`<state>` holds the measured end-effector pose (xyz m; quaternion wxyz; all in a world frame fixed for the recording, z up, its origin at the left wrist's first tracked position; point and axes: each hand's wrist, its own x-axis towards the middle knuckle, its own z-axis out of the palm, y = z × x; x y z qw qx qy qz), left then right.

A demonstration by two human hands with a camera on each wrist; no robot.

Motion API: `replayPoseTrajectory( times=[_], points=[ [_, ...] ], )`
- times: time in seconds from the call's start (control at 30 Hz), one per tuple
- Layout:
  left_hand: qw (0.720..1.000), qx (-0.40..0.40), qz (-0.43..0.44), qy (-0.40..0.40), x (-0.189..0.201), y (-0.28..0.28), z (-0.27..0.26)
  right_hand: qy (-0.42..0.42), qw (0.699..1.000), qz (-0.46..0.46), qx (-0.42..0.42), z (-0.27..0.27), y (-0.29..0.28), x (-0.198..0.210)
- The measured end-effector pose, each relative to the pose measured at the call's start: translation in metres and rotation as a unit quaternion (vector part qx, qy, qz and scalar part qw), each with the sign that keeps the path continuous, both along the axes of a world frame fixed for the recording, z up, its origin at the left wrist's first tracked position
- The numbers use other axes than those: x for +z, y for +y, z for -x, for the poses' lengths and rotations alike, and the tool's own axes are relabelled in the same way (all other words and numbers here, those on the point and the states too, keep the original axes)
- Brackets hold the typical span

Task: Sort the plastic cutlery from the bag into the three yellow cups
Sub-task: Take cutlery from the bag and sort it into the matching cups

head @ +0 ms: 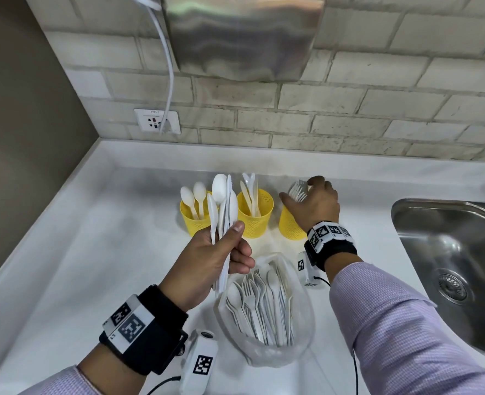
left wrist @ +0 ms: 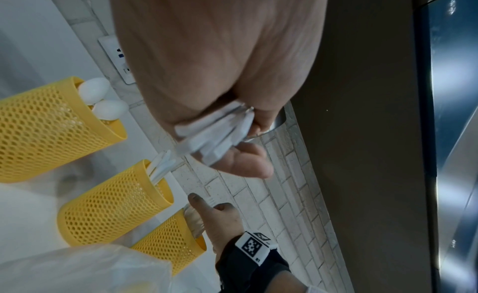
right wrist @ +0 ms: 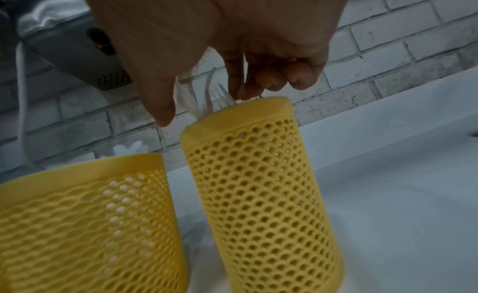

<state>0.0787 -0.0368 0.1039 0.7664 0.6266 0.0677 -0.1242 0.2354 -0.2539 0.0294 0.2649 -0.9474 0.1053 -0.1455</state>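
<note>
Three yellow mesh cups stand in a row on the white counter. The left cup [head: 191, 220] [left wrist: 46, 129] has spoons in it, the middle cup [head: 255, 220] [left wrist: 111, 205] [right wrist: 90, 225] knives. Over the right cup [head: 288, 228] [left wrist: 165, 240] [right wrist: 258, 185] is my right hand [head: 298, 192] [right wrist: 199, 105], thumb and index finger on either side of the white forks [head: 299, 191] [right wrist: 220, 99] sticking out of it. My left hand [head: 232, 246] [left wrist: 232, 146] grips a raised bundle of spoons and knives [head: 224, 201] [left wrist: 214, 131]. The clear bag [head: 264, 352] of cutlery lies in front of the cups.
A steel sink [head: 398, 223] is sunk into the counter at the right. On the brick wall behind are a socket [head: 157, 121] with a white cable and a steel box [head: 244, 35]. A brown wall closes the left side.
</note>
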Motion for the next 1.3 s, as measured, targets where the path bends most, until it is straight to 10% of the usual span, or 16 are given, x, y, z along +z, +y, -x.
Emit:
replayPoseTrajectory(
  times=[0.27,0.6,0.8,1.0,1.3],
  points=[
    [0.999,-0.021,-0.025,-0.024,0.002,-0.003,0.001,-0.093,0.993,0.056,0.056,0.003,-0.005,0.002],
    [0.998,-0.046,-0.022,-0.047,0.002,0.0,0.003,0.074,0.977,0.151,0.129,0.002,-0.002,0.001],
    [0.995,-0.074,-0.007,-0.071,0.0,0.001,0.002,-0.04,0.985,-0.034,0.166,0.023,0.025,0.041],
    [0.994,-0.07,-0.013,-0.087,-0.001,0.004,-0.002,-0.066,0.918,-0.298,0.253,0.075,0.054,0.081],
    [0.993,-0.062,-0.026,-0.098,-0.004,0.01,-0.003,-0.008,0.879,-0.388,0.278,0.114,0.071,0.093]
  ],
)
